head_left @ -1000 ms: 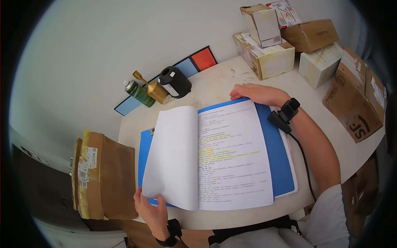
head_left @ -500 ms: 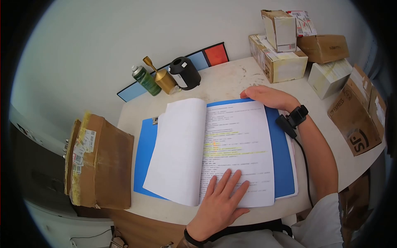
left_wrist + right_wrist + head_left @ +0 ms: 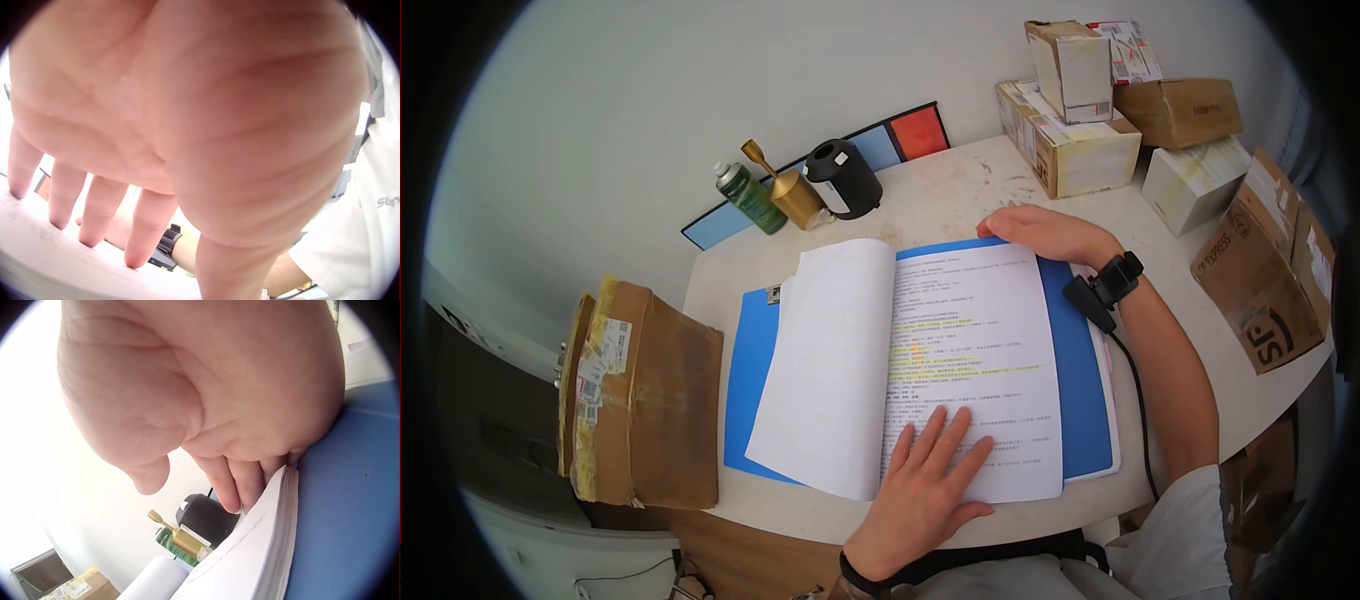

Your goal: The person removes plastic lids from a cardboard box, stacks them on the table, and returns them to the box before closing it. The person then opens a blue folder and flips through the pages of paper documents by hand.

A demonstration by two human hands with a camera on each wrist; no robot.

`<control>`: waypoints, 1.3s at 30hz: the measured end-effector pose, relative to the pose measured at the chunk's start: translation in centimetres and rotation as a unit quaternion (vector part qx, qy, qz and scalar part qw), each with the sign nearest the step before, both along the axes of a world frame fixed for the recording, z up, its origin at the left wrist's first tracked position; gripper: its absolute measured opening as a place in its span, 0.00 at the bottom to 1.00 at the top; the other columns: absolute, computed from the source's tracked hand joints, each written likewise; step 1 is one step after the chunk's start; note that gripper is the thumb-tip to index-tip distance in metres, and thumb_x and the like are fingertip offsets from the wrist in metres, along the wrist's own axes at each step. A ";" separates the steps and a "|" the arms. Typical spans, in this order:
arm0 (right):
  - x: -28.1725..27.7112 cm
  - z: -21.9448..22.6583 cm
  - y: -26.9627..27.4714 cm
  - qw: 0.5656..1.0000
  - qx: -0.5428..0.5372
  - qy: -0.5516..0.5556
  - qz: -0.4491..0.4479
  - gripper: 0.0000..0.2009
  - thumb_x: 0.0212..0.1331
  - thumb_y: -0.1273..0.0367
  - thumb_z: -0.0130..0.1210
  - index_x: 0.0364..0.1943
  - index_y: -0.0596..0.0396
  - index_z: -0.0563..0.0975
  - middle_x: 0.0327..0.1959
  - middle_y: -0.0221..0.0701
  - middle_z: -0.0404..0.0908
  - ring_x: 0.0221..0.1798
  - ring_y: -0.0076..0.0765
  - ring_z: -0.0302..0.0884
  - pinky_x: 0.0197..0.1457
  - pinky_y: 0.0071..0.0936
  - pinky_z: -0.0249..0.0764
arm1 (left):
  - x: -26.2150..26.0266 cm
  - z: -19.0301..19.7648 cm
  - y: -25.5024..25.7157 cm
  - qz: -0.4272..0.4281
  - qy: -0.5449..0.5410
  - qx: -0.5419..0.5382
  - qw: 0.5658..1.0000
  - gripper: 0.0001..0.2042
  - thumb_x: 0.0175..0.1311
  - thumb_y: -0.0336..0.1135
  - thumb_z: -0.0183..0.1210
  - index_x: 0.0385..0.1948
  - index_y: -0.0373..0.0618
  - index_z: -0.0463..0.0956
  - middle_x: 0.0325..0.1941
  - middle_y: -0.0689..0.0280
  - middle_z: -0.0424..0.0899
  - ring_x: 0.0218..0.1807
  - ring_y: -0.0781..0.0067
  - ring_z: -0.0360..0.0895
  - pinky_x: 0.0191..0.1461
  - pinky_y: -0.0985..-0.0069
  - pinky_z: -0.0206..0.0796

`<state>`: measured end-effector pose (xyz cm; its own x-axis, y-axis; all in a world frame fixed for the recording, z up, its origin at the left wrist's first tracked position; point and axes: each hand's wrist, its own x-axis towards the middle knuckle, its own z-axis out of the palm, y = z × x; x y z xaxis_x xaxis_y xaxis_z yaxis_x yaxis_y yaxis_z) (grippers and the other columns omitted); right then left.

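A thick stack of printed sheets [image 3: 1000, 300] lies on a blue clip folder [image 3: 1085, 400], its upper pages folded over to the left, blank side up [image 3: 830, 370]. Some printed lines carry yellow highlighting. My left hand [image 3: 925, 490] rests on the lower part of the printed page, fingers spread; the left wrist view shows its fingertips [image 3: 134, 256] touching the paper. At the top right corner of the stack lies my right hand [image 3: 1050, 232], its outer edge on the folder. In the right wrist view its fingers [image 3: 228, 487] extend beside the paper's edge, loosely straight, holding nothing.
Behind the folder stand a green spray can [image 3: 750, 198], a gold-coloured object with a stem [image 3: 798, 200] and a black cylinder [image 3: 847, 180]. Cardboard boxes [image 3: 1090, 160] pile up at the back right. Another large carton [image 3: 670, 400] is at the table's left edge.
My left hand has let go of the turned pages' lower left corner and moved right onto the printed page. The right hand stays at the top corner.
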<state>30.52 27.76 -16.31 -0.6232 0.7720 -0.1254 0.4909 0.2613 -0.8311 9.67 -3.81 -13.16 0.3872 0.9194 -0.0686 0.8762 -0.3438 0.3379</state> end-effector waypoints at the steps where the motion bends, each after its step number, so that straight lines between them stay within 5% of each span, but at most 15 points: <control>1: 0.0 -0.1 0.0 1.000 -0.003 -0.001 -0.004 0.29 0.81 0.48 0.39 0.67 0.57 0.76 0.68 0.38 0.76 0.71 0.37 0.70 0.76 0.32 0.62 | -0.1 -0.1 0.0 -0.001 -0.006 -0.002 1.000 0.35 0.59 0.53 0.72 0.68 0.53 0.74 0.81 0.52 0.62 0.83 0.40 0.55 0.80 0.43 0.52; 8: 0.0 0.1 -0.1 1.000 0.006 0.000 0.005 0.28 0.81 0.49 0.39 0.66 0.57 0.76 0.67 0.39 0.76 0.70 0.36 0.70 0.75 0.32 0.63 | -0.1 -1.0 0.0 0.011 -0.022 0.044 0.999 0.21 0.67 0.40 0.68 0.60 0.48 0.80 0.76 0.50 0.70 0.79 0.39 0.63 0.79 0.43 0.55; 15: 0.1 0.2 -0.2 1.000 0.003 -0.006 0.000 0.27 0.81 0.50 0.39 0.66 0.56 0.76 0.67 0.38 0.77 0.70 0.36 0.70 0.75 0.31 0.63 | 0.2 -0.4 0.4 0.053 -0.047 0.096 0.993 0.14 0.62 0.31 0.67 0.49 0.41 0.82 0.67 0.53 0.80 0.71 0.39 0.74 0.74 0.44 0.61; 19: 0.3 1.1 -0.8 1.000 -0.021 0.016 0.010 0.28 0.81 0.50 0.36 0.67 0.53 0.76 0.69 0.36 0.76 0.72 0.36 0.69 0.76 0.31 0.62 | -5.6 0.2 0.1 0.393 -0.061 0.219 0.891 0.12 0.57 0.26 0.62 0.43 0.40 0.80 0.61 0.53 0.81 0.67 0.43 0.73 0.78 0.43 0.51; 21: 0.5 1.1 -0.6 0.999 -0.029 0.032 0.008 0.28 0.82 0.49 0.35 0.67 0.52 0.76 0.70 0.36 0.75 0.73 0.36 0.69 0.77 0.32 0.61 | -10.4 -0.9 -1.8 0.443 -0.024 0.229 0.866 0.16 0.57 0.25 0.62 0.49 0.39 0.79 0.64 0.49 0.78 0.66 0.42 0.71 0.76 0.45 0.54; 25: 0.2 0.4 -0.5 0.999 -0.028 0.019 -0.006 0.29 0.81 0.48 0.35 0.66 0.54 0.77 0.69 0.36 0.76 0.72 0.36 0.70 0.75 0.31 0.62 | -11.4 0.2 -2.9 0.510 0.050 0.293 0.807 0.22 0.57 0.24 0.62 0.57 0.37 0.76 0.68 0.46 0.74 0.67 0.40 0.71 0.74 0.48 0.58; 27: 0.1 0.6 -0.6 0.999 -0.019 0.024 -0.009 0.30 0.80 0.47 0.37 0.64 0.56 0.77 0.66 0.37 0.78 0.70 0.36 0.72 0.73 0.30 0.64 | -9.3 1.3 -2.4 0.464 -0.005 0.397 0.792 0.24 0.56 0.22 0.61 0.58 0.36 0.74 0.67 0.45 0.73 0.69 0.41 0.71 0.72 0.54 0.63; 29: 0.1 1.9 -1.0 1.000 -0.001 -0.007 0.018 0.29 0.80 0.47 0.39 0.65 0.56 0.77 0.66 0.37 0.78 0.69 0.36 0.72 0.74 0.30 0.63 | -7.2 2.3 -2.4 0.385 -0.097 0.267 0.878 0.24 0.57 0.23 0.64 0.59 0.39 0.75 0.72 0.47 0.70 0.73 0.40 0.68 0.75 0.52 0.60; 31: 0.1 1.8 -1.0 1.000 -0.007 -0.009 0.020 0.29 0.80 0.48 0.38 0.66 0.56 0.76 0.67 0.38 0.77 0.71 0.36 0.70 0.76 0.32 0.62 | -4.3 2.5 -1.4 0.191 -0.044 0.143 0.970 0.26 0.59 0.31 0.70 0.61 0.42 0.76 0.74 0.49 0.68 0.76 0.41 0.65 0.77 0.51 0.58; 33: 0.0 1.3 -0.7 1.000 -0.012 -0.011 0.015 0.29 0.81 0.49 0.37 0.67 0.55 0.76 0.69 0.39 0.75 0.73 0.37 0.69 0.77 0.33 0.61 | -0.8 2.1 -0.5 0.021 -0.001 0.075 0.997 0.31 0.58 0.42 0.75 0.63 0.45 0.76 0.75 0.51 0.69 0.78 0.42 0.62 0.78 0.48 0.56; 39: -0.1 1.1 -0.8 1.000 -0.015 0.007 0.013 0.27 0.81 0.50 0.42 0.66 0.57 0.76 0.67 0.39 0.76 0.71 0.36 0.70 0.75 0.32 0.63 | 0.6 -0.4 0.0 -0.016 -0.030 0.010 0.999 0.36 0.55 0.49 0.76 0.66 0.49 0.75 0.79 0.52 0.65 0.81 0.43 0.58 0.79 0.45 0.55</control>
